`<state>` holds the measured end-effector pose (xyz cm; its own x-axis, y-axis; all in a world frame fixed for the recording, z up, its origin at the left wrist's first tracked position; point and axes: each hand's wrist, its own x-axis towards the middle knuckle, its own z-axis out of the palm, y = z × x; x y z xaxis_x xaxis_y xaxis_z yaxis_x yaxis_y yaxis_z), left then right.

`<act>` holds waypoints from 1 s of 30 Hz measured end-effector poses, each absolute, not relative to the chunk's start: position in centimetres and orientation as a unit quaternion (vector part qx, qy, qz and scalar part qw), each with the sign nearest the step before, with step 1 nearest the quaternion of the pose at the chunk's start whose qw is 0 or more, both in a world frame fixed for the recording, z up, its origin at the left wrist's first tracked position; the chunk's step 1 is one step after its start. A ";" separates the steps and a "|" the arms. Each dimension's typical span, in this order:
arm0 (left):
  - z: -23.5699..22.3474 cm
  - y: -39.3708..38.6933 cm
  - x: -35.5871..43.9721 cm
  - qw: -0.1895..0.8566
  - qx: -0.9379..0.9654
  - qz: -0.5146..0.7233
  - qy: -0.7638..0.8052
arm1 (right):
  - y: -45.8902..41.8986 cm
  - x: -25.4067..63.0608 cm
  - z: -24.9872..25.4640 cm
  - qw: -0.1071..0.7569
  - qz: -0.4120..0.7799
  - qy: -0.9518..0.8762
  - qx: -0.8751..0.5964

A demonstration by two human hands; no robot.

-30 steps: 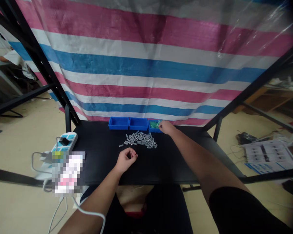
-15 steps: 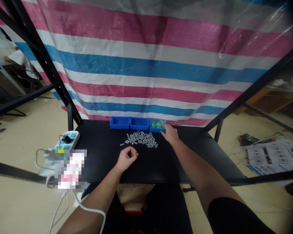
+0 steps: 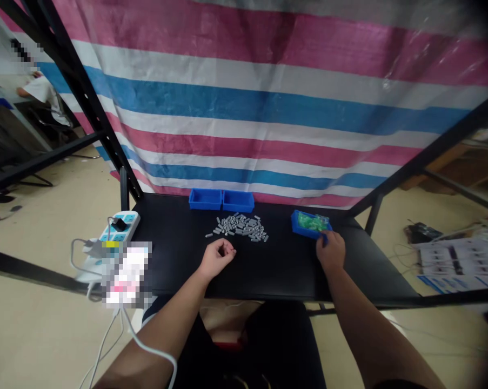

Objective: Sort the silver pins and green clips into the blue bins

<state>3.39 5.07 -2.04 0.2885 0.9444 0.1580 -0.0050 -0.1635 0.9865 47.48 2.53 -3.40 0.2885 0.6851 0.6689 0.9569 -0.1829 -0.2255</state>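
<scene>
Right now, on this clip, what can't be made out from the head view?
Left hand: its curled fingers hide the palm, so anything held there cannot be seen.
Green contents of the blue tray: too small to identify; the right hand hides the tray's near corner.
Grey metal pieces: too small to show their detail.
Pixelated patch beside the power strip: blurred, so what lies there cannot be named.

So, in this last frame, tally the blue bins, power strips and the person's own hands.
Blue bins: 3 (back left bin, back right bin, green-filled bin)
Power strips: 1 (power strip)
Hands: 2 (left hand, right hand)
Total: 6
</scene>
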 end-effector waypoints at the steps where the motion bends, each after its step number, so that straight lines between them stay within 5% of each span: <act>1: -2.1 5.1 3.4 0.521 0.611 0.456 0.383 | 1.6 48.3 -3.5 0.313 -0.219 -0.549 -0.743; 16: -2.3 5.1 3.4 0.505 0.622 0.458 0.386 | -5.5 51.4 -4.0 0.307 -0.257 -0.502 -0.766; 30: -2.3 5.1 3.6 0.488 0.633 0.451 0.397 | 7.7 47.3 -2.2 0.329 -0.152 -0.585 -0.725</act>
